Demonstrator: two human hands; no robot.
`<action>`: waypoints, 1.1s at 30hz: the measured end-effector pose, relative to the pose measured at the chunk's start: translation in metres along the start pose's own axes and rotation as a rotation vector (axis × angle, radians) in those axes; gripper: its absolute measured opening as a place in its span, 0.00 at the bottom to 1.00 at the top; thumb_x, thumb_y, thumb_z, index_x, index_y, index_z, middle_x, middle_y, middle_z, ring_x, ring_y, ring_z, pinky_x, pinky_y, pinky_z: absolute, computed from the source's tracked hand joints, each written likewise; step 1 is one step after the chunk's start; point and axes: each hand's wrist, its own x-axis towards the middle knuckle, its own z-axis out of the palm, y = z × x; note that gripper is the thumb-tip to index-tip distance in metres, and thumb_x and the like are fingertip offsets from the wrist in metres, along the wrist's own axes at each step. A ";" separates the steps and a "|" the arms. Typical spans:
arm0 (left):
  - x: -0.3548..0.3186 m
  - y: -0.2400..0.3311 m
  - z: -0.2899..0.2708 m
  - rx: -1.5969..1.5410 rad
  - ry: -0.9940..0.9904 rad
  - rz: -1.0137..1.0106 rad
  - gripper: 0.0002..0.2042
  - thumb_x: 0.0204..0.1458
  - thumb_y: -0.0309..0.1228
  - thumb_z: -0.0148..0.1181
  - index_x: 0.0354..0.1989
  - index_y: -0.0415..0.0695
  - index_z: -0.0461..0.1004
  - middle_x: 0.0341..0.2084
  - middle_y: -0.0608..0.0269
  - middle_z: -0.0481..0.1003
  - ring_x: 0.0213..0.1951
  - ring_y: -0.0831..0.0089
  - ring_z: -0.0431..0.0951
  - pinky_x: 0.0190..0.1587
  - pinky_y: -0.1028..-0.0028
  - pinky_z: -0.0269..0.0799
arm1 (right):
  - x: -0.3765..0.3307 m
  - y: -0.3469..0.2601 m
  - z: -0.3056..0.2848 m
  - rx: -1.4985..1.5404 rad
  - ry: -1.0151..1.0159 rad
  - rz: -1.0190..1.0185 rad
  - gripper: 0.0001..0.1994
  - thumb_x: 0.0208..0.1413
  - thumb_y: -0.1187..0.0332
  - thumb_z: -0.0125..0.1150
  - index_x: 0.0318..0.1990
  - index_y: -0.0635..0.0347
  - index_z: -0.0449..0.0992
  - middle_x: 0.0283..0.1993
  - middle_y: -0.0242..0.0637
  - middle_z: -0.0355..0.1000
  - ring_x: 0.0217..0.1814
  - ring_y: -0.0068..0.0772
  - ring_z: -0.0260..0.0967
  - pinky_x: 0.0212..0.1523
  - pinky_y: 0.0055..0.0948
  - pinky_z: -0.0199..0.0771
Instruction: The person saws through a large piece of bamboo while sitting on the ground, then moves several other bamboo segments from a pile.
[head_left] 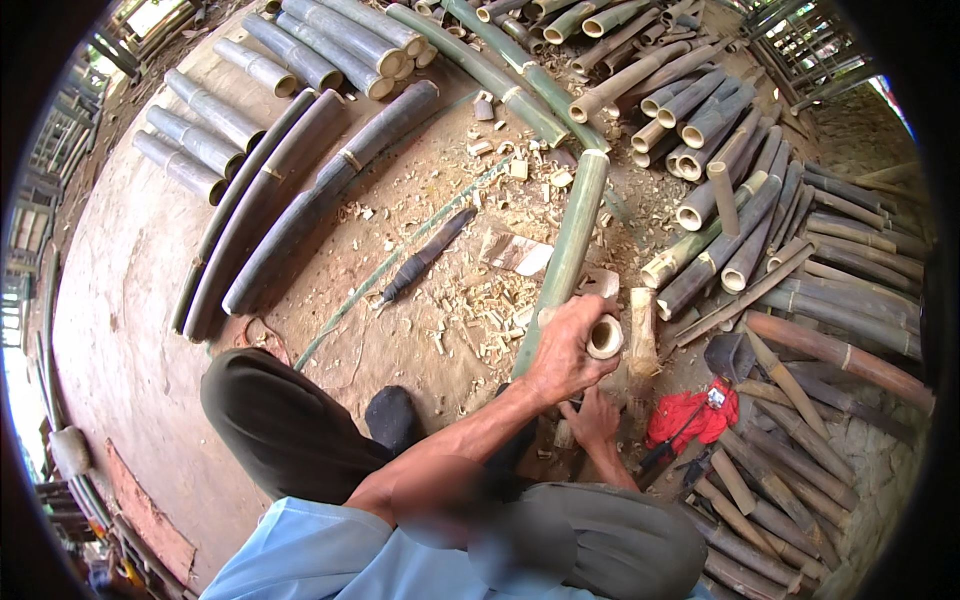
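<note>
My left hand (567, 352) is wrapped round a short bamboo tube, whose pale cut rim (618, 349) faces up beside my thumb. Under and beyond that hand runs a long green bamboo pole (574, 225), slanting away over the shavings. Lower down, close to the tube, my right hand (597, 417) has its fingers curled. What it grips is mostly hidden; only something small and dark shows by the fingers. Just right of the tube stands a pale block of bamboo or wood (643, 325). A dark wrapped knife-like tool (428, 255) lies on the ground to the left.
Bamboo shavings (480, 320) litter the ground before me. Long dark bamboo poles (330, 195) lie at the left, with cut tubes (340, 45) behind them. More tubes (715, 115) are heaped at the right. A red cloth (690, 413) with tools lies near my right knee.
</note>
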 end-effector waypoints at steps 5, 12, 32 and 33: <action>0.084 -0.014 -0.063 0.009 0.412 -0.571 0.19 0.46 0.30 0.69 0.44 0.30 0.74 0.29 0.51 0.79 0.31 0.69 0.80 0.32 0.68 0.84 | 0.002 -0.011 0.006 0.414 -0.215 0.212 0.21 0.49 0.59 0.66 0.42 0.63 0.66 0.36 0.50 0.74 0.36 0.60 0.74 0.43 0.54 0.74; 0.028 -0.052 -0.059 0.519 0.243 -0.427 0.41 0.40 0.32 0.77 0.62 0.34 0.61 0.58 0.38 0.62 0.64 0.54 0.61 0.64 0.49 0.65 | 0.009 -0.019 -0.058 1.619 -0.278 0.413 0.13 0.56 0.62 0.60 0.45 0.59 0.72 0.34 0.33 0.72 0.28 0.23 0.70 0.28 0.26 0.75; 0.044 -0.057 0.046 0.300 -0.635 -0.051 0.37 0.41 0.14 0.63 0.64 0.42 0.58 0.61 0.38 0.63 0.56 0.40 0.74 0.57 0.53 0.74 | 0.139 -0.021 -0.137 0.165 -0.267 -0.075 0.26 0.55 0.54 0.61 0.55 0.64 0.72 0.54 0.57 0.74 0.54 0.56 0.74 0.53 0.46 0.76; 0.048 -0.050 0.042 0.242 -0.631 -0.098 0.41 0.39 0.12 0.62 0.67 0.43 0.56 0.66 0.39 0.57 0.58 0.39 0.71 0.59 0.53 0.73 | 0.147 -0.011 -0.134 0.067 -0.244 -0.132 0.23 0.54 0.57 0.61 0.51 0.65 0.73 0.49 0.57 0.76 0.50 0.57 0.75 0.51 0.48 0.76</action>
